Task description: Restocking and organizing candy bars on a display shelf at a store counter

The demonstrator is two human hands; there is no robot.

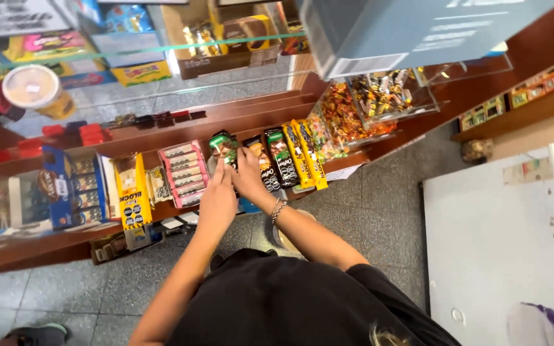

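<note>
On a wooden shop shelf point(46, 247) stands a row of snack bars and boxes. Both my hands reach to a green-wrapped snack packet point(223, 146) in the middle of the row. My left hand point(218, 200) lies below the packet with its fingers on the lower edge. The fingers of my right hand point(249, 174), which wears a bracelet at the wrist, close on the packet's right side. Dark-wrapped bars point(281, 157) stand just right of my right hand. The lower part of the green packet is hidden by my fingers.
A pink box of bars point(186, 173), a yellow box point(132, 191) and a blue box point(65, 187) stand to the left. Yellow bars point(309, 154) and clear bins of wrapped candies point(361, 115) are to the right. A white chest-like surface point(495, 243) fills the right side, above a grey tiled floor point(379, 205).
</note>
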